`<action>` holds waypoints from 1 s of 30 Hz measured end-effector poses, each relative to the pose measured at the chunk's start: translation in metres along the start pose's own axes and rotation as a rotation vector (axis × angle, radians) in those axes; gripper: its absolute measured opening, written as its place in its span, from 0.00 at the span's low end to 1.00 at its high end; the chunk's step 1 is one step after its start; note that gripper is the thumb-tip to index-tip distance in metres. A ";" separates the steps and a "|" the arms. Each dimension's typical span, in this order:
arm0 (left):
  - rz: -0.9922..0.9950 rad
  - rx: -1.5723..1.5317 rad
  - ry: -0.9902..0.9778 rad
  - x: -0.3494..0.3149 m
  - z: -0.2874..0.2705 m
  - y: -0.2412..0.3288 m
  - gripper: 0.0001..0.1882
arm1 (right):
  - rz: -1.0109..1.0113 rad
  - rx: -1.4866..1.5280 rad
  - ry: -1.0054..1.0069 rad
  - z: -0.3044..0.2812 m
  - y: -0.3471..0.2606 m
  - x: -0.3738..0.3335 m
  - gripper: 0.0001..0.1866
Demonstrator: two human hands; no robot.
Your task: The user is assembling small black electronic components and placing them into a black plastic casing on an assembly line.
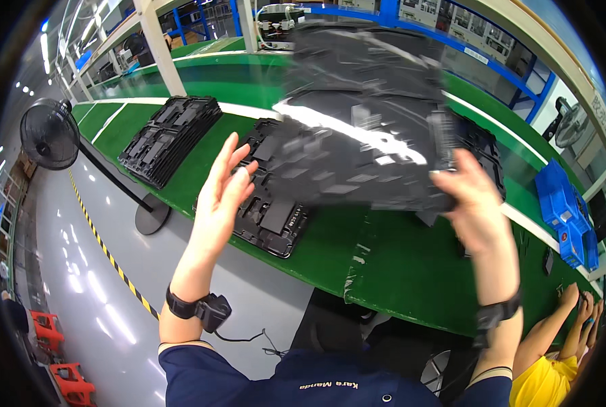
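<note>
A large black moulded plastic tray (pixel 364 149), smeared by motion, hangs over the green workbench in front of me. My right hand (pixel 476 203) grips it at the lower right edge, with the thumb on the near side and the other fingers partly hidden. To the left of the tray, my left hand (pixel 225 186) is raised with fingers apart and nothing in it. Below and behind the lifted tray lies a stack of similar black trays (pixel 272 220), partly covered from view. A bright strip of reflected light crosses the lifted tray.
Another black tray stack (pixel 170 139) stands at the bench's far left, and more trays (pixel 479 146) lie at the right. Blue bins (pixel 564 210) sit at the far right, near a co-worker in a yellow shirt (pixel 547 383). A black fan (pixel 48 133) stands left of the bench.
</note>
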State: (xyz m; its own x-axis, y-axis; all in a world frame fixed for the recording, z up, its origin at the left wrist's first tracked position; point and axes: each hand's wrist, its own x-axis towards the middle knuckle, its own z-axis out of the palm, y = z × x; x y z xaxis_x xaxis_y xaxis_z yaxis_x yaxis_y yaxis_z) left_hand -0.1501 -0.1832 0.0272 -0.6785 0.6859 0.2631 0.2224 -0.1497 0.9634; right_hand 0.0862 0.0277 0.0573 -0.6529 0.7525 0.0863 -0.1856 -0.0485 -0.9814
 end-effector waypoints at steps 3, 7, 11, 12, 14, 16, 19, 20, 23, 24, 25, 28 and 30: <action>0.051 0.025 0.023 0.018 -0.003 -0.005 0.35 | -0.003 0.112 -0.208 0.059 0.049 -0.009 0.26; -0.134 0.010 0.000 0.044 -0.077 -0.028 0.29 | 0.184 -0.213 -0.256 0.094 0.072 -0.016 0.17; -0.220 0.185 0.026 0.070 -0.094 -0.057 0.25 | 0.216 -0.419 -0.384 0.101 0.098 -0.003 0.18; -0.218 0.213 0.012 0.073 -0.094 -0.063 0.26 | 0.214 -0.416 -0.377 0.101 0.106 0.002 0.18; -0.206 0.282 0.013 0.078 -0.094 -0.072 0.26 | 0.234 -0.493 -0.384 0.100 0.117 0.010 0.19; -0.215 0.304 0.002 0.079 -0.102 -0.082 0.26 | 0.219 -0.521 -0.403 0.101 0.115 0.011 0.19; -0.230 0.377 -0.048 0.078 -0.109 -0.097 0.27 | 0.167 -0.568 -0.421 0.104 0.114 0.009 0.19; -0.229 0.356 -0.033 0.076 -0.108 -0.099 0.27 | 0.163 -0.607 -0.424 0.105 0.113 0.009 0.18; -0.196 0.333 -0.030 0.076 -0.107 -0.106 0.29 | 0.159 -0.644 -0.437 0.106 0.113 0.011 0.18; -0.193 0.348 -0.038 0.076 -0.105 -0.108 0.30 | 0.166 -0.645 -0.446 0.105 0.114 0.011 0.18; -0.190 0.362 -0.046 0.076 -0.103 -0.108 0.30 | 0.167 -0.643 -0.443 0.104 0.115 0.011 0.18; -0.201 0.441 -0.033 0.077 -0.108 -0.109 0.32 | 0.153 -0.612 -0.436 0.099 0.116 0.009 0.18; -0.202 0.472 -0.045 0.076 -0.105 -0.105 0.32 | 0.186 -0.574 -0.464 0.096 0.116 0.010 0.19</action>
State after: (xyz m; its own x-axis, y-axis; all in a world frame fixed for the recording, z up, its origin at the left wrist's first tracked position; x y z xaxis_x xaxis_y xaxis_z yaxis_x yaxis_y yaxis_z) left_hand -0.2985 -0.1896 -0.0482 -0.7120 0.6994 0.0620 0.3893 0.3197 0.8639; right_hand -0.0121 -0.0334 -0.0394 -0.9015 0.4059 -0.1505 0.2859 0.2971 -0.9110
